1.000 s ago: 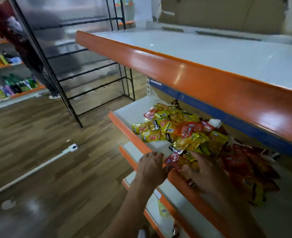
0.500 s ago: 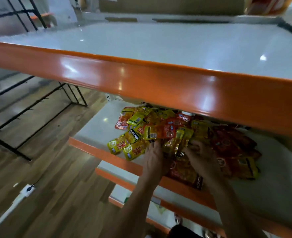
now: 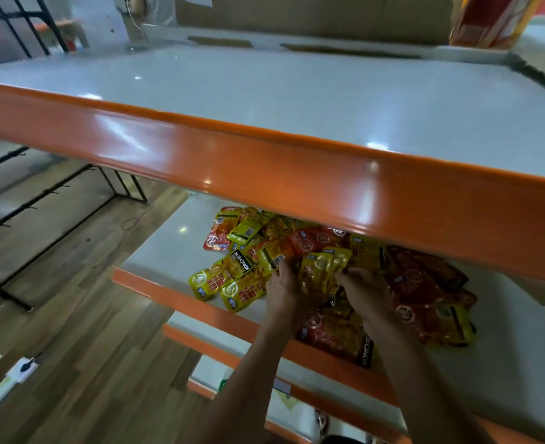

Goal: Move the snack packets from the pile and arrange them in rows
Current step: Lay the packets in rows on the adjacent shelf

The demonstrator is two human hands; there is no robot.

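Between both hands (image 3: 324,288), a yellow packet (image 3: 316,271), gripped.

**Overhead light glaring on glossy shelving**

Bright overhead lighting is bouncing off the orange shelf edge (image 3: 264,168) in white streaks and dotting the grey upper shelf top (image 3: 329,100) with small highlights. That upper shelf is casting shade over the snack packets (image 3: 297,251) beneath. Wide-angle distortion is bending straight lines near the borders, and the far background is looking soft and blurred.

One pile of snack packets (image 3: 300,254) (too many to count), two hands (image 3: 322,290).
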